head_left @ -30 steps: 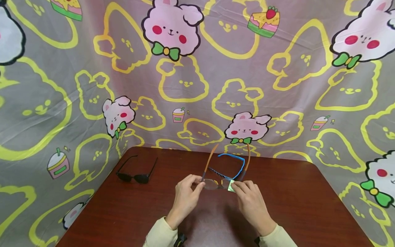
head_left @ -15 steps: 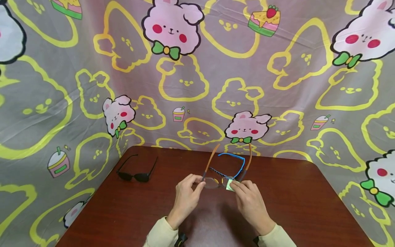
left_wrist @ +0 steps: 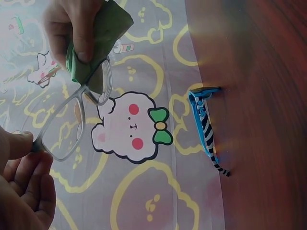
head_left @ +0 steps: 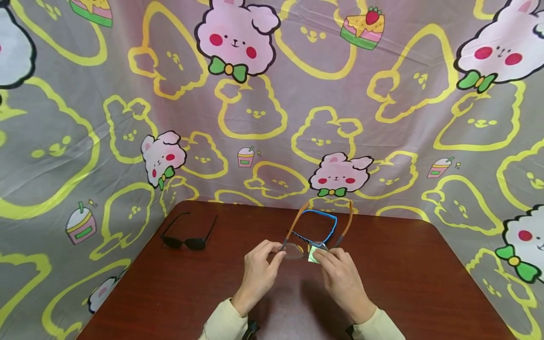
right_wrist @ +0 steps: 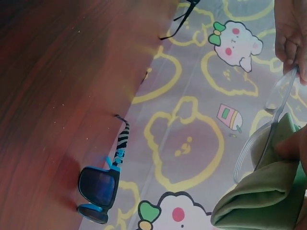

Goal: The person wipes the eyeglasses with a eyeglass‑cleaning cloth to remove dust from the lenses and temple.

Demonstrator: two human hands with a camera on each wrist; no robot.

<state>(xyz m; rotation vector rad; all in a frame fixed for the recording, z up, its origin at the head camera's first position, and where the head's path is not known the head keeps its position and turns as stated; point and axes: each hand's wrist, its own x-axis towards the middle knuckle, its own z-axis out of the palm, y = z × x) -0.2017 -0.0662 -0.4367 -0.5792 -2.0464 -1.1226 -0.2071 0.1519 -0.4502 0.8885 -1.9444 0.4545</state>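
Green folded cloth (left_wrist: 104, 33), pinched in the right hand (head_left: 345, 281), has slid slightly toward the nose bridge of the clear-rimmed eyeglasses with orange-brown temples (left_wrist: 82, 90), which have shifted a little rightward. Thumb and fingers of the left hand (head_left: 260, 271) pinch their opposite corner above the dark red-brown desk (head_left: 182, 288). Wiping that one lens seems mid-stroke.

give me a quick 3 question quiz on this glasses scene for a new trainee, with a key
1. True or false: the left hand pinches the clear glasses at one side.
2. Fill in: the right hand holds a ____ against the same glasses.
3. Which pair lies farther left on the table in the head view: the blue sunglasses or the black sunglasses?

Key: 1. True. 2. Green cloth. 3. The black sunglasses.
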